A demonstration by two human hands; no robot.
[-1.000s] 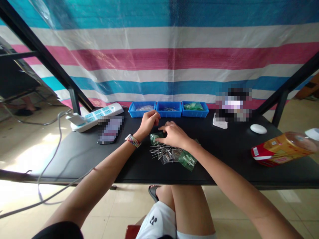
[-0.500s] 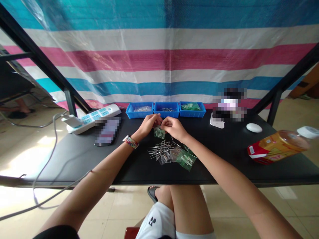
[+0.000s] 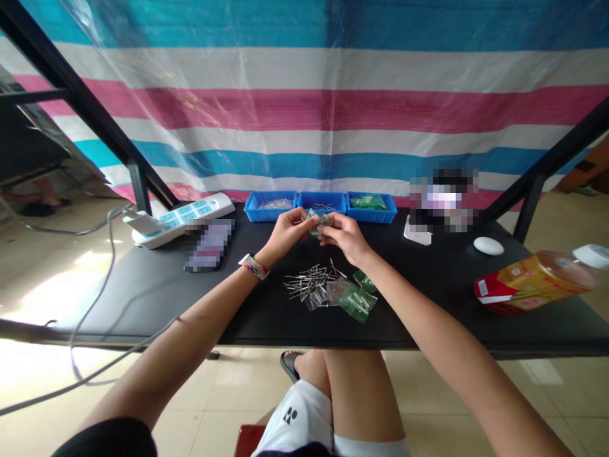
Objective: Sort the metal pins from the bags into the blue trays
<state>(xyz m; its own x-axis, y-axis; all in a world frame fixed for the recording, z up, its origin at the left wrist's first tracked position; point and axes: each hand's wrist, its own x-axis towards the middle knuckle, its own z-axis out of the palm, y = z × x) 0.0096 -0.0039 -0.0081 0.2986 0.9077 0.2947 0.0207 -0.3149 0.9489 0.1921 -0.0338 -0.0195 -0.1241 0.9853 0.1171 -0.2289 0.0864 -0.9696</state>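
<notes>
A small green-tinted plastic bag (image 3: 318,223) is pinched between my two hands, just in front of the blue bins. My left hand (image 3: 291,232) grips its left side, fingers closed. On its right side, my right hand (image 3: 348,237) holds it with thumb and fingers. What is inside the bag is too small to make out. Nearer me lies a loose pile of thin metal pins (image 3: 307,282). Beside the pile are a clear plastic bag (image 3: 328,295) and a green bag (image 3: 358,302) with pins inside; another green bag (image 3: 364,280) is partly behind my right forearm.
Three blue bins stand in a row at the back: left bin (image 3: 270,216) with clear bags, middle bin (image 3: 333,197) with pins, right bin (image 3: 373,216) with green bags. A power strip (image 3: 190,216) and phone (image 3: 212,244) lie left; a drink bottle (image 3: 533,279) and white mouse (image 3: 488,246) are right.
Both hands have lifted the green bag slightly away from me, and my right hand has shifted to its right side. The bag, which hung below the fingers, is now bunched between them.
</notes>
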